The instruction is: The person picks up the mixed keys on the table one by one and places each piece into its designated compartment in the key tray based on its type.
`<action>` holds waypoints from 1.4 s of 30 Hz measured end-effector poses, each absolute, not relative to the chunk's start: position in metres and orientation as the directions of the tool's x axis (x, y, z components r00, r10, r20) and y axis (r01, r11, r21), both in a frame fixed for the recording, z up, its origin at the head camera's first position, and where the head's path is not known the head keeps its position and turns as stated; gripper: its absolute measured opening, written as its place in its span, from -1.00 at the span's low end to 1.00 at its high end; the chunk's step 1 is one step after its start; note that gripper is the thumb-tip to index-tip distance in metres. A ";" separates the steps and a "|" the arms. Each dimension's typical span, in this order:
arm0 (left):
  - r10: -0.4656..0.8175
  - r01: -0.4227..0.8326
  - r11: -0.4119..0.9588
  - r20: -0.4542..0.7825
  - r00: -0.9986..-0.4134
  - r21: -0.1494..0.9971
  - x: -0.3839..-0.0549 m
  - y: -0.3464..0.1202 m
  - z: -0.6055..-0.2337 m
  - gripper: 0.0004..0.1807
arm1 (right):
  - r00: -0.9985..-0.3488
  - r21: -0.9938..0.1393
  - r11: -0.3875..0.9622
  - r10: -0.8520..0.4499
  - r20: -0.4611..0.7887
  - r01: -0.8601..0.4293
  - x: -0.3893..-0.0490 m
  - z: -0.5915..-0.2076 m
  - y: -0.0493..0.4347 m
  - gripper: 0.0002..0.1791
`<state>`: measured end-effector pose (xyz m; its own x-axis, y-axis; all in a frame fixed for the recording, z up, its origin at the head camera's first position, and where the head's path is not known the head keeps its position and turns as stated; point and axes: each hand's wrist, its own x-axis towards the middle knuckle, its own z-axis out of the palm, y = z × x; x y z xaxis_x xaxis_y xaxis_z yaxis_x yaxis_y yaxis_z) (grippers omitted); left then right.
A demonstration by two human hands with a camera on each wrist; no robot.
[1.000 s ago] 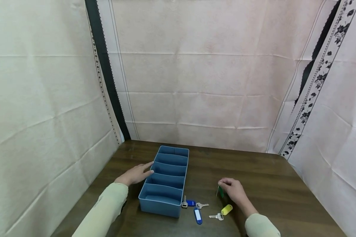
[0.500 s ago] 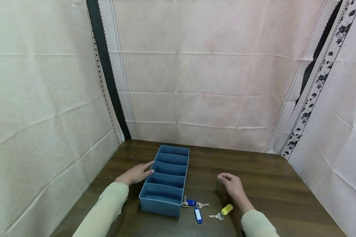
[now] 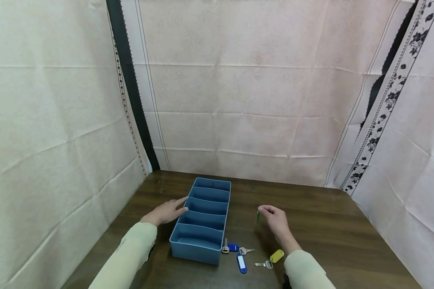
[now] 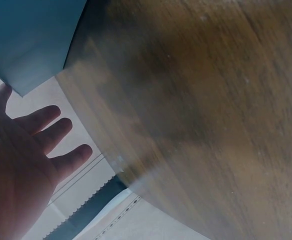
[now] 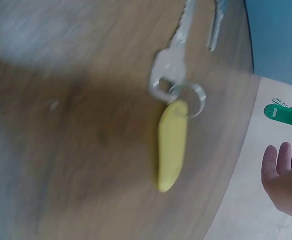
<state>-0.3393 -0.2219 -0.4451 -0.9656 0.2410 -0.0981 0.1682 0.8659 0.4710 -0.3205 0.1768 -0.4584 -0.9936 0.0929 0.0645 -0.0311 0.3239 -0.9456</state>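
Observation:
My left hand [image 3: 165,212] rests with extended fingers on the left rim of a long blue divided box [image 3: 195,257]; in the left wrist view its fingers are spread beside the box wall. Above the table, right of the box, my right hand [image 3: 277,223] pinches a green key tag [image 3: 258,217] that hangs down. A key's teeth show along that tag [image 5: 286,115] in the right wrist view. Below lies a yellow key tag [image 3: 277,255] with a silver key [image 3: 265,264] on a ring. Two blue key tags [image 3: 241,263] with keys lie nearer the box.
The box has several compartments in a row, and one key [image 3: 225,247] lies close to its near right corner. Brown wood-grain table [image 3: 304,204] stretches to the right. Pale cloth [image 3: 253,100] hangs behind and on both sides.
My right hand has moved left and farther from me over the table, carrying the green key tag toward the box. The left hand stays at the rim.

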 end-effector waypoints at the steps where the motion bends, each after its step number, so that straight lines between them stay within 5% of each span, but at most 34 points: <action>1: 0.239 0.166 0.867 -0.100 -0.966 0.470 -0.339 -0.222 -0.445 -0.34 | -0.994 -0.948 0.316 0.092 0.061 -0.029 -0.320 -0.456 0.174 -0.66; 42: 0.235 0.164 0.869 -0.097 -0.967 0.467 -0.340 -0.223 -0.447 -0.31 | -0.995 -0.971 0.216 -0.050 0.092 -0.101 -0.350 -0.420 0.045 -0.69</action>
